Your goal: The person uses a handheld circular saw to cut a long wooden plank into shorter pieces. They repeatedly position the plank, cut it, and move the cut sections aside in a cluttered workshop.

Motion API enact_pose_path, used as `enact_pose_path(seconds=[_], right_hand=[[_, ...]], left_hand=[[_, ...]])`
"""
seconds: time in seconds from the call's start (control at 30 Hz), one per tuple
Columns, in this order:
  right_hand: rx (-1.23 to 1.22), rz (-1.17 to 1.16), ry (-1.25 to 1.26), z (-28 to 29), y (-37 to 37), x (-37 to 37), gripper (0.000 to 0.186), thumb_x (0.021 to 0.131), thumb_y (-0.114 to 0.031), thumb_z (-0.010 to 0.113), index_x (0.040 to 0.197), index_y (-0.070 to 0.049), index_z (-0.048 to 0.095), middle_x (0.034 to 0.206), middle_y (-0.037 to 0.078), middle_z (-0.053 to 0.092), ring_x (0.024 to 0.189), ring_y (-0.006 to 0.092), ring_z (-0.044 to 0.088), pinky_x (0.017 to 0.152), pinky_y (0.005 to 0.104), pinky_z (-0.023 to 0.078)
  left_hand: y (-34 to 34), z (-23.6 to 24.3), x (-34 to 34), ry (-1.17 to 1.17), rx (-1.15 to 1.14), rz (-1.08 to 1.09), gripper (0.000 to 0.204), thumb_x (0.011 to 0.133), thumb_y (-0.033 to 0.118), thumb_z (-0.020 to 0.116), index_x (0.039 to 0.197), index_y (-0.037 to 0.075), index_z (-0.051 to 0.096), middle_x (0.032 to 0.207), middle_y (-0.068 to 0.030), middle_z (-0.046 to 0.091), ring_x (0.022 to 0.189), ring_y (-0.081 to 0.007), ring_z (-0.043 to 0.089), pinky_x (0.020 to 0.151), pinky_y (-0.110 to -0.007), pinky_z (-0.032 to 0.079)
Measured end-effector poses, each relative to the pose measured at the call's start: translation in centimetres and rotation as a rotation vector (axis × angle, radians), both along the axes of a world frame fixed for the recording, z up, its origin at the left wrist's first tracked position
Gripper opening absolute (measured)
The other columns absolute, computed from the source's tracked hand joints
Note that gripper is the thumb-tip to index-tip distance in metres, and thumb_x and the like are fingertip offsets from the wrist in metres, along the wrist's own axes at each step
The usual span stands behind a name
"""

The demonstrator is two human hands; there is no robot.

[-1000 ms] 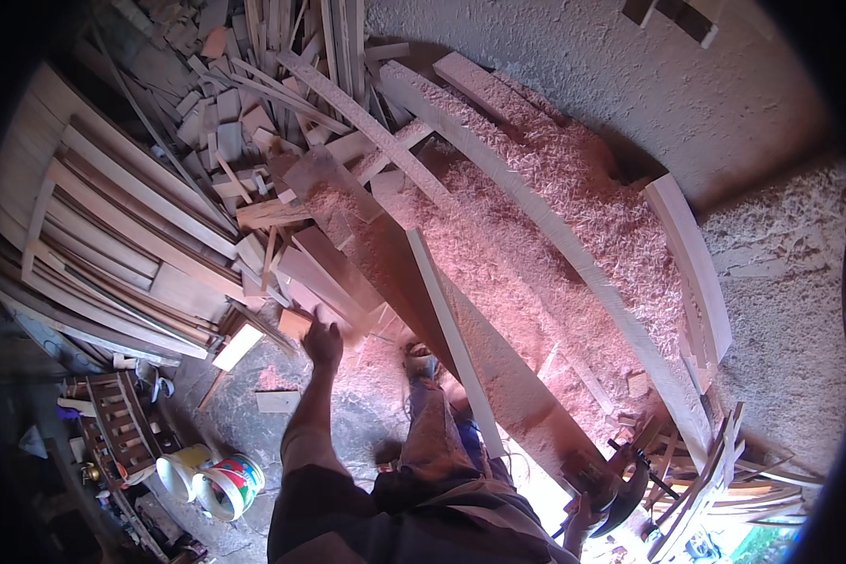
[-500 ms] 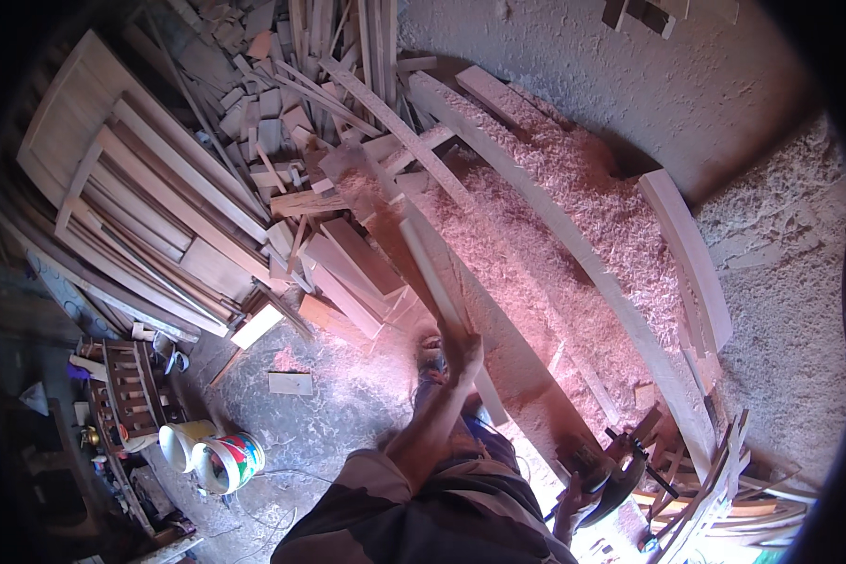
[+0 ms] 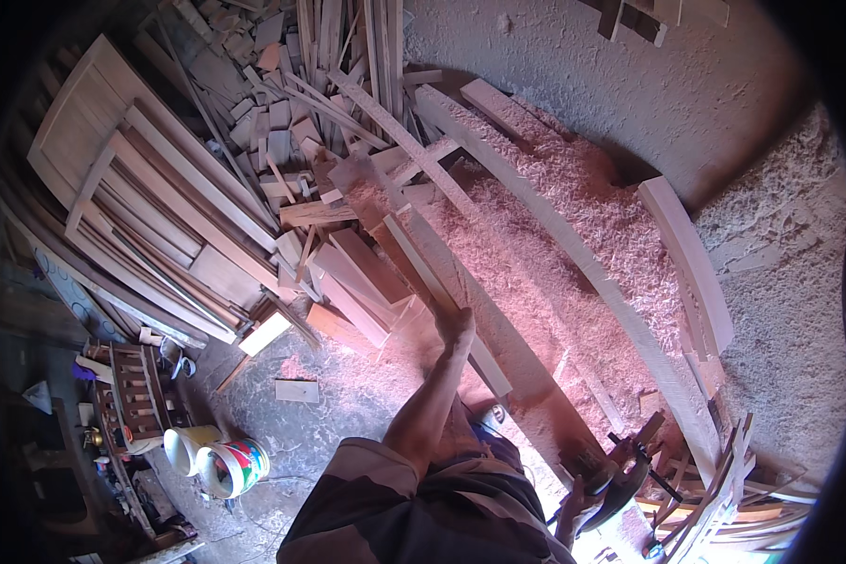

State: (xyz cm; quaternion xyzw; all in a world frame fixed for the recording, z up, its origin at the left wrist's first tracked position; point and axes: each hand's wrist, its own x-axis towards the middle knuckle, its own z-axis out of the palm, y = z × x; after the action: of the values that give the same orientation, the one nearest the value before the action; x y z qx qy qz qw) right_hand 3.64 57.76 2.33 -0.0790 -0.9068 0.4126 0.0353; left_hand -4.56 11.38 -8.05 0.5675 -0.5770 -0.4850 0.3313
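Near the centre of the frame, the left hand rests at the middle of 1 narrow board, its fingers closed over the wood, though the fingertips are hidden. The left forearm rises from a loose sleeve at lower centre, slanting up and to the right, the wrist slightly bent.

The narrow board slopes from upper left to lower right through the centre, alongside 1 broad plank dusted with sawdust.

At lower right, the right hand is raised against a dark power tool at the plank's lower end; shadow blurs its fingers, so I cannot tell whether they are clamped or apart. Pinkish shavings fill the upper right; 2 buckets stand at lower left.
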Motion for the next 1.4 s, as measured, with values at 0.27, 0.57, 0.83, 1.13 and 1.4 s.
enact_pose_path(seconds=[0.27, 0.57, 0.83, 1.13, 1.4], right_hand=[[-0.109, -0.049, -0.033, -0.6, 0.2, 0.0, 0.065, 0.074, -0.010, 0.076, 0.134, 0.007, 0.058, 0.112, 0.021, 0.071, 0.099, 0.0331, 0.068, 0.092, 0.0444, 0.052], [-0.361, -0.079, -0.243, 8.0, -1.5, -2.1, 0.053, 0.075, -0.004, 0.070, 0.127, 0.005, 0.064, 0.109, 0.011, 0.071, 0.096, 0.0205, 0.067, 0.089, 0.0338, 0.052], [-0.057, 0.685, -0.227, 15.3, -7.5, -3.6, 0.043, 0.076, -0.013, 0.083, 0.113, 0.000, 0.067, 0.083, 0.011, 0.071, 0.074, 0.0182, 0.068, 0.065, 0.0363, 0.054], [-0.131, 1.147, -0.222, 16.0, -16.2, -4.6, 0.050, 0.080, -0.014, 0.077, 0.126, 0.000, 0.065, 0.090, 0.020, 0.075, 0.082, 0.0294, 0.076, 0.071, 0.0391, 0.058], [0.023, 1.164, -0.336, 14.3, -19.5, -5.5, 0.058, 0.080, -0.020, 0.077, 0.132, 0.000, 0.063, 0.083, 0.022, 0.074, 0.076, 0.0286, 0.076, 0.068, 0.0383, 0.057]], left_hand=[[-8.5, -1.6, -3.2, 0.162, -0.058, -0.017, 0.084, 0.073, 0.003, 0.067, 0.147, -0.008, 0.028, 0.135, -0.0285, 0.051, 0.121, -0.0401, 0.058, 0.109, -0.045, 0.047], [-9.0, -0.8, -2.5, 0.145, -0.084, -0.116, 0.094, 0.080, 0.018, 0.075, 0.152, -0.008, 0.019, 0.143, -0.0328, 0.043, 0.130, -0.0456, 0.051, 0.113, -0.047, 0.043], [-9.5, 6.3, 5.0, -0.041, -0.513, -0.586, 0.099, 0.085, 0.020, 0.075, 0.162, 0.003, 0.015, 0.167, -0.0295, 0.013, 0.154, -0.0471, 0.013, 0.126, -0.053, 0.017], [-8.6, 14.1, 8.7, -0.717, -1.038, -1.342, 0.121, 0.065, 0.040, 0.091, 0.162, 0.015, 0.024, 0.167, -0.0166, 0.024, 0.152, -0.0418, 0.025, 0.120, -0.064, 0.023], [-10.1, 7.3, 4.5, -0.720, -1.241, -1.453, 0.113, 0.063, 0.063, 0.084, 0.151, 0.007, 0.041, 0.156, -0.0122, 0.044, 0.150, -0.0316, 0.032, 0.123, -0.052, 0.026]])
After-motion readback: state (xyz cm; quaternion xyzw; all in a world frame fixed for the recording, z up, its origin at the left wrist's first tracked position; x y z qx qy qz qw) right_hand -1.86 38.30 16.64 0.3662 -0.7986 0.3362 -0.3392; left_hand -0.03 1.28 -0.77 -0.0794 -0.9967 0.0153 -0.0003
